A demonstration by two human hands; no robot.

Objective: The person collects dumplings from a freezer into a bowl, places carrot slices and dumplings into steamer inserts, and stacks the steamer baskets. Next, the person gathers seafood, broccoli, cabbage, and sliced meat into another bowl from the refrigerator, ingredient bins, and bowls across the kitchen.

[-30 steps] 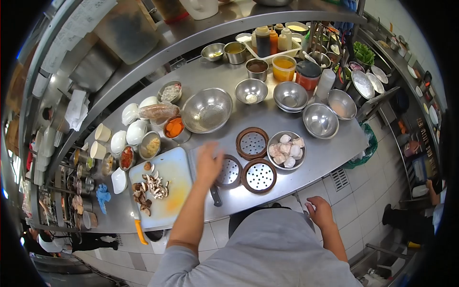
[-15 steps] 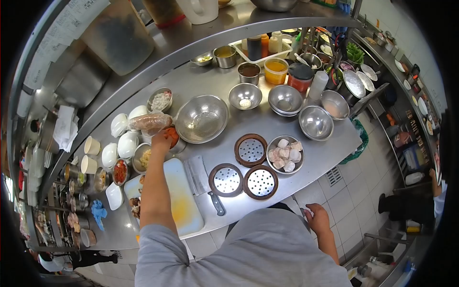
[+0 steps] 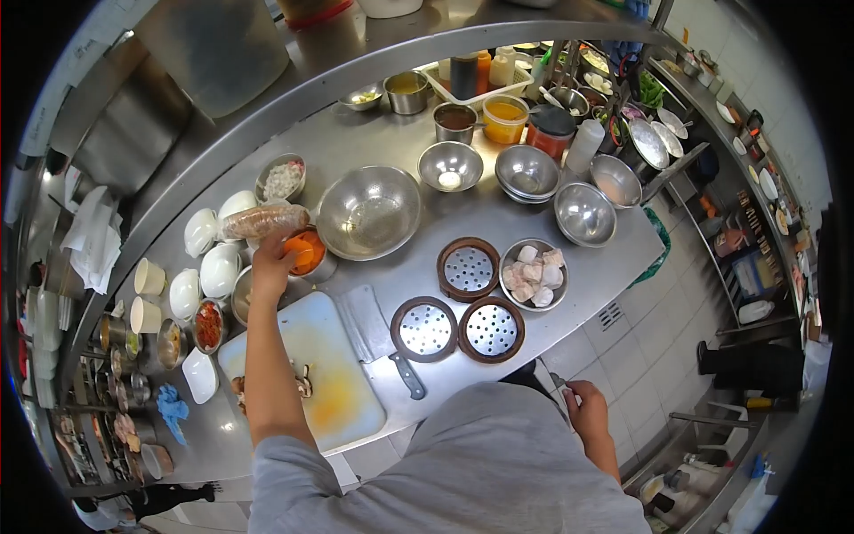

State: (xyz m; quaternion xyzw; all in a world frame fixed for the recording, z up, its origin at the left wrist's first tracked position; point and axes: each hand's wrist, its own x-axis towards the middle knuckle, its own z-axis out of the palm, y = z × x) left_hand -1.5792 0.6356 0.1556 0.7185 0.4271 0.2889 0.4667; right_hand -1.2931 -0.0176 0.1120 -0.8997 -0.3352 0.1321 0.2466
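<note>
My left hand [image 3: 269, 265] is at the left rim of a metal container of orange slices [image 3: 307, 253], its fingers bent together; what they pinch is too small to tell. A wrapped brown roll [image 3: 265, 221] lies just above it. Under my left forearm is a cutting board [image 3: 342, 392] with cut mushrooms [image 3: 305, 384], partly covered. A cleaver [image 3: 360, 322] lies along the board's right side. Low at my right side, away from the table, my right hand [image 3: 587, 408] has curled fingers; a small grey thing shows by its fingertips, too unclear to name.
Three round perforated discs [image 3: 469, 269] with brown rims sit beside a bowl of pale chunks [image 3: 534, 274]. A large metal bowl [image 3: 369, 214], smaller bowls [image 3: 584, 214], sauce containers [image 3: 505, 119] and white bowls [image 3: 220, 270] stand farther back. A shelf edge [image 3: 356, 67] crosses above.
My left hand has moved from above the discs and cleaver leftward to the orange slices, and its fingers have drawn together. My right hand remains low at my side.
</note>
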